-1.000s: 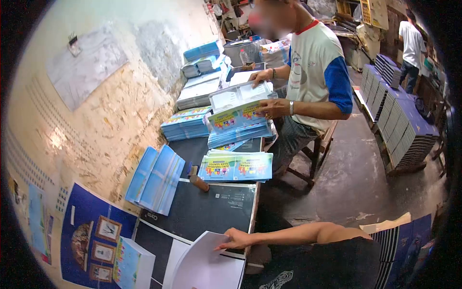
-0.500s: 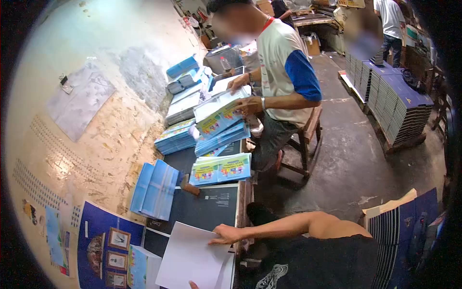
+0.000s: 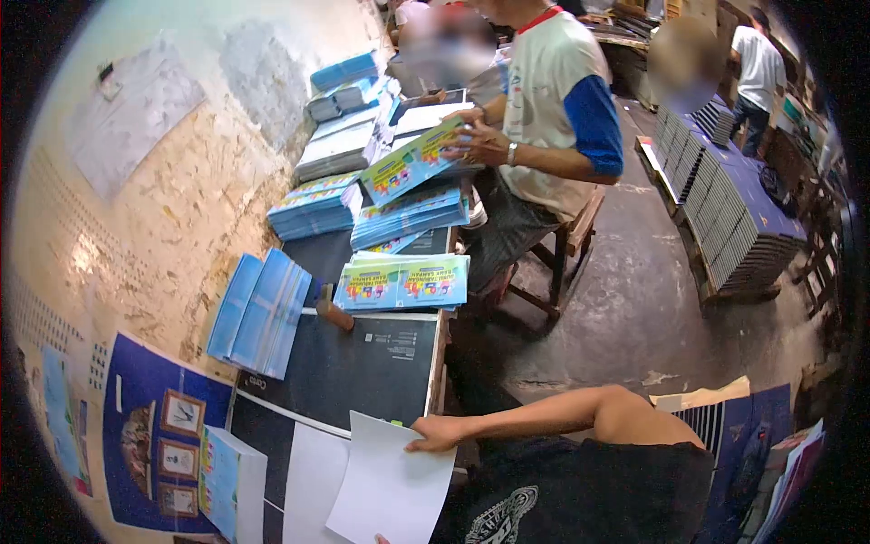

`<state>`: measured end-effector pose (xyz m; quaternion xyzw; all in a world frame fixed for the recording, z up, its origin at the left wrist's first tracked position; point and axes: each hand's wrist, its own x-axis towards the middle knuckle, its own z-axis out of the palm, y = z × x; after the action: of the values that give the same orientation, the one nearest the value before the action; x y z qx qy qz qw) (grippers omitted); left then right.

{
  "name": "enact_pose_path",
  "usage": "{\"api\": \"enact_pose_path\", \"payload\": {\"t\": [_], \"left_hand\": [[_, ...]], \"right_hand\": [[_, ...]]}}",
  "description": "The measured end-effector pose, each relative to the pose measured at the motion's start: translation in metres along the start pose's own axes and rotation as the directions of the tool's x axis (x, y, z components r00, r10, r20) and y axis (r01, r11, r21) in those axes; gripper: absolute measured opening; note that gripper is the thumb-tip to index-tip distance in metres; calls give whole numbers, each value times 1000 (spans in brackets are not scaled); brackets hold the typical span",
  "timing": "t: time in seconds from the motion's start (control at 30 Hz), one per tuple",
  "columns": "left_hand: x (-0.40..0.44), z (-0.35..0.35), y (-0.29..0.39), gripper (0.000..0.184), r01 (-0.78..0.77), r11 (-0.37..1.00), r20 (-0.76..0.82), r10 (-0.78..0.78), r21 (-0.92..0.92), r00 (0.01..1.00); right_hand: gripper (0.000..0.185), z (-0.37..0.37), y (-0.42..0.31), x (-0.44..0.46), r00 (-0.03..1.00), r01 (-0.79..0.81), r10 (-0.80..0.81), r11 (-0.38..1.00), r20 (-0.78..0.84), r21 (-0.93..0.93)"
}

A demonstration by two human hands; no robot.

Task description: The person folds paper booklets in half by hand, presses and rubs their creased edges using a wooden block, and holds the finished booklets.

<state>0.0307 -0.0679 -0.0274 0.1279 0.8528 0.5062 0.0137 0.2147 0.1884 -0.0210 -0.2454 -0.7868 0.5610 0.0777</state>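
My right hand (image 3: 437, 433) pinches the upper right edge of a white sheet (image 3: 391, 480), its thumb on the paper. At the bottom frame edge, a fingertip of my left hand (image 3: 381, 539) shows by the sheet's lower edge; its other fingers are out of view. The sheet lies tilted over more white paper (image 3: 313, 480) on the dark tabletop (image 3: 362, 363). To the left stands a thick block with a colourful cover (image 3: 220, 476). A brown wooden object (image 3: 335, 313) sits near printed yellow-green sheets (image 3: 403, 281).
Blue-edged booklet stacks (image 3: 263, 313) stand along the wall. Across the table, a seated person (image 3: 553, 100) holds a printed sheet (image 3: 412, 165) in both hands. Tall booklet piles (image 3: 725, 208) stand on the floor at right, near another person (image 3: 759, 72). Dark blue covers (image 3: 748, 453) lie at lower right.
The white sheet, bent up at first, flattened and then shifted right with my right hand, baring white paper on its left. The seated person's printed sheet is turned and raised. The view has shifted.
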Motion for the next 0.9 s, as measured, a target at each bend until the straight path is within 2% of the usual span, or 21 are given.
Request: {"api": "enact_pose_path", "payload": {"t": [0.13, 0.17, 0.27, 0.4, 0.5, 0.57, 0.6, 0.67, 0.73, 0.77, 0.8, 0.83, 0.87, 0.9], "left_hand": [[-6, -11, -12, 53, 48, 998, 9, -49, 51, 999], [-9, -15, -15, 53, 64, 996, 14, -65, 64, 998], [-18, -25, -23, 54, 111, 988, 38, -116, 110, 993], [-28, -44, -34, 55, 168, 970, 99, -187, 174, 977], [-39, -67, -48, 56, 222, 947, 167, -264, 233, 950], [-49, -92, -58, 57, 284, 909, 248, -364, 305, 898], [-52, -100, -61, 57, 326, 878, 288, -432, 350, 855], [-46, -109, -41, 57, 398, 780, 373, -595, 483, 712], [-41, -110, -11, 63, 448, 654, 406, -743, 609, 533], [-51, -109, 1, 54, 289, 887, 525, -448, 359, 724], [-49, -108, 13, 50, 245, 903, 606, -420, 353, 675], [-36, -99, 22, 51, 187, 940, 714, -338, 285, 613], [-58, -90, 38, 58, 378, 922, 558, -361, 90, 748], [-56, -87, 54, 65, 313, 918, 550, -396, 242, 735]], "right_hand": [[54, 11, 20, 7, 999, -29, 28, 994, 17, 105], [51, 9, 20, 9, 989, -117, 117, 993, 94, -11], [50, 1, 3, 0, 987, -154, 152, 988, 56, 25], [52, -5, -3, -11, 987, -151, 154, 986, -34, 77], [47, -20, -7, -25, 995, -89, 91, 994, -30, 71], [45, -37, -22, -39, 993, -114, 113, 993, 10, 43], [51, -50, -34, -42, 977, -173, 177, 984, 122, -41], [57, -46, -26, -48, 988, -105, 108, 994, 108, -38], [64, -45, -30, -51, 981, -115, 135, 983, 138, -146], [68, -47, -36, -51, 977, -113, 145, 973, 154, -200], [79, -51, -47, -50, 966, -147, 198, 950, 165, -276], [81, -49, -42, -48, 958, -140, 212, 934, 191, -330], [83, -45, -36, -47, 951, -123, 217, 918, 220, -376], [83, -47, -38, -43, 938, -123, 244, 897, 246, -424]]}}
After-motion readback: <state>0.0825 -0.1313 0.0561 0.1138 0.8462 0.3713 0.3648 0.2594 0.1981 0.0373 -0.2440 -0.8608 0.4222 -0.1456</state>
